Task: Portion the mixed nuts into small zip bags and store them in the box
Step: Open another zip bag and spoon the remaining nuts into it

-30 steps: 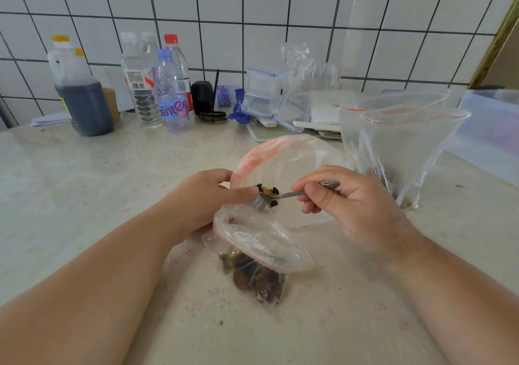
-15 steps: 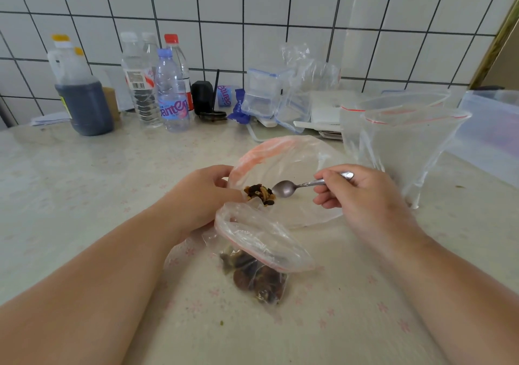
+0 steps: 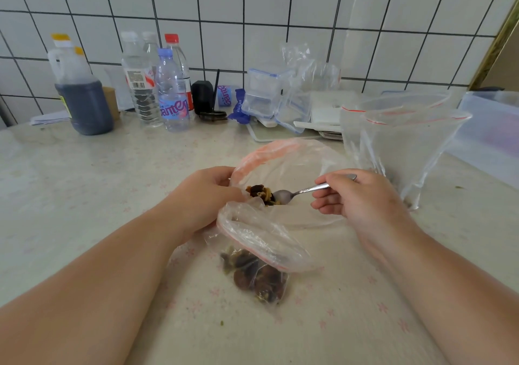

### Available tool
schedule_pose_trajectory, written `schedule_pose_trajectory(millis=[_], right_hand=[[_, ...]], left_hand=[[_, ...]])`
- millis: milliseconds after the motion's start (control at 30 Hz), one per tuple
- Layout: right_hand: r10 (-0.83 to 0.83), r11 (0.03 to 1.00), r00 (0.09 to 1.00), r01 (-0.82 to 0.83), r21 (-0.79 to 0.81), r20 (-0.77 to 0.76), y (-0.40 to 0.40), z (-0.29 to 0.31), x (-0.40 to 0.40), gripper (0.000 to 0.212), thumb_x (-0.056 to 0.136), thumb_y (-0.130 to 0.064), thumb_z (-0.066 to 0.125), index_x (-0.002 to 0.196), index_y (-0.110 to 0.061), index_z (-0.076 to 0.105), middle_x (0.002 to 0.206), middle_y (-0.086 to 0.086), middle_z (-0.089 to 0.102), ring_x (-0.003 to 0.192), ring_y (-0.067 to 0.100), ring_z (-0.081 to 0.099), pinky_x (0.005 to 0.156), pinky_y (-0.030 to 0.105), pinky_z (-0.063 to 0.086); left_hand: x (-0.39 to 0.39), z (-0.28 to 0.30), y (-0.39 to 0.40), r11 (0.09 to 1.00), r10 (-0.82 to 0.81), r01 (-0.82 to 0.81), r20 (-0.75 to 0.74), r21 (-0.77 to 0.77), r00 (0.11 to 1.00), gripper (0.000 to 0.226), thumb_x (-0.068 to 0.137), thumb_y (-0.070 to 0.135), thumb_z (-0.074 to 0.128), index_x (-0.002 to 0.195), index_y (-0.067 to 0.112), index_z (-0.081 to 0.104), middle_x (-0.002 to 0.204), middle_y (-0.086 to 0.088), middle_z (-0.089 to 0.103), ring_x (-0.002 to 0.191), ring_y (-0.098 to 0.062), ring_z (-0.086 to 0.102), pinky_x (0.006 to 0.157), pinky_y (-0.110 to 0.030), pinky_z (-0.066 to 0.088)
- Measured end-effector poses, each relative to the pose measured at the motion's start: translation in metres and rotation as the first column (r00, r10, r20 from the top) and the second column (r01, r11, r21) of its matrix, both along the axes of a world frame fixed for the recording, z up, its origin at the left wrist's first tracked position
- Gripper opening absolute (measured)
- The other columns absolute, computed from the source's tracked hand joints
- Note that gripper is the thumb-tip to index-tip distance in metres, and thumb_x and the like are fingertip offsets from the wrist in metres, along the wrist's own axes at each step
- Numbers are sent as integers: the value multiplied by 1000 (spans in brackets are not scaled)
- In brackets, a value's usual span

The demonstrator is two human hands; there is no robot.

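Holding the small bag [image 3: 264,241] mid-counter, our left hand [image 3: 205,196] pinches its rim and that of the big bag [image 3: 286,168] behind it. Nuts [image 3: 255,277] sit in the small bag's bottom; more nuts [image 3: 262,193] lie inside the big bag, touching the spoon [image 3: 297,193], whose handle our right hand [image 3: 362,199] grips with curled fingers. Two empty bags [image 3: 407,145] stand open toward the counter's right edge, beside a clear box [image 3: 494,134]. Bottles [image 3: 157,84] line the counter's back edge.
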State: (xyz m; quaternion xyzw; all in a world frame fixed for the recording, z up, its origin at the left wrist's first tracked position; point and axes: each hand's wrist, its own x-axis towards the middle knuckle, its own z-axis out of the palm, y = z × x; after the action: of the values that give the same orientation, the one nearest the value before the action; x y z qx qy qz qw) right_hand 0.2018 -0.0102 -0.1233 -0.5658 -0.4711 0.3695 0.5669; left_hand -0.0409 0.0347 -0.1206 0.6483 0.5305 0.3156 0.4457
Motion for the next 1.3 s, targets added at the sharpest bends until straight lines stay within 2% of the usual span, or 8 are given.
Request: schedule_pose_trajectory(millis=[200, 367, 467, 633, 833, 1067, 1167, 1300], right_hand=[[60, 994, 983, -75, -79, -173, 1, 1, -7, 19, 93, -4, 54, 90, 0, 71, 75, 14, 75, 74, 29, 75, 59, 27, 57], [17, 992, 945, -58, -115, -326, 1, 3, -10, 17, 95, -2, 51, 91, 4, 66, 67, 15, 72, 64, 25, 74, 53, 24, 57], [-27, 993, 922, -20, -117, -387, 1, 4, -7, 16, 95, -1, 50, 89, 3, 65, 63, 15, 70, 59, 22, 73, 50, 23, 55], [-19, 994, 923, -25, -111, -384, -1, 4, -8, 18, 95, -2, 50, 89, 2, 66, 65, 15, 70, 59, 22, 72, 49, 24, 55], [43, 984, 919, -106, -141, -392, -3, 5, -11, 17, 97, -1, 51, 91, 5, 66, 68, 16, 71, 64, 25, 74, 53, 25, 58], [-68, 990, 883, 3, -139, -464, -3, 11, -5, 17, 96, -3, 51, 86, 2, 64, 63, 14, 69, 56, 20, 72, 49, 22, 56], [-61, 991, 862, -9, -136, -504, -5, 15, -1, 20, 97, -4, 50, 84, 1, 65, 63, 14, 69, 56, 20, 72, 48, 22, 55], [4, 987, 857, -86, -136, -515, -10, 21, 2, 25, 98, -9, 49, 83, 0, 67, 62, 12, 69, 53, 18, 70, 46, 21, 54]], left_hand=[[0, -1, 1, 998, -27, 26, -11, -56, 1000, 22, 85, 18, 76, 98, 36, 76, 85, 3, 80, 73, -18, 78, 64, -31, 61], [-2, 1, -1, 996, -34, 37, 38, -84, 999, 23, 85, 16, 78, 94, 37, 79, 88, 0, 81, 74, -20, 78, 59, -27, 59], [-1, 2, -2, 996, -30, 31, 12, -87, 999, 21, 85, 20, 78, 101, 33, 79, 87, 1, 81, 76, -19, 78, 64, -32, 60], [-1, 5, -2, 992, 10, -12, -23, -127, 1000, 8, 84, 20, 78, 87, 24, 84, 84, -9, 80, 73, -25, 74, 79, -44, 63], [-1, 5, -4, 990, -16, 16, 4, -142, 1000, 13, 85, 14, 76, 91, 22, 84, 97, -19, 78, 77, -30, 68, 84, -47, 59], [0, 6, -6, 989, 36, -30, 40, -145, 999, 27, 61, 28, 79, 87, 23, 84, 96, -17, 79, 103, -50, 69, 93, -65, 56], [-1, 7, -7, 989, 60, -58, 10, -136, 998, 29, 59, 28, 77, 84, 16, 84, 94, -20, 79, 95, -48, 73, 89, -64, 58], [-2, 6, -6, 993, 83, -89, -81, -83, 993, 22, 68, 28, 75, 82, 13, 81, 87, -21, 76, 64, -29, 67, 75, -55, 62]])
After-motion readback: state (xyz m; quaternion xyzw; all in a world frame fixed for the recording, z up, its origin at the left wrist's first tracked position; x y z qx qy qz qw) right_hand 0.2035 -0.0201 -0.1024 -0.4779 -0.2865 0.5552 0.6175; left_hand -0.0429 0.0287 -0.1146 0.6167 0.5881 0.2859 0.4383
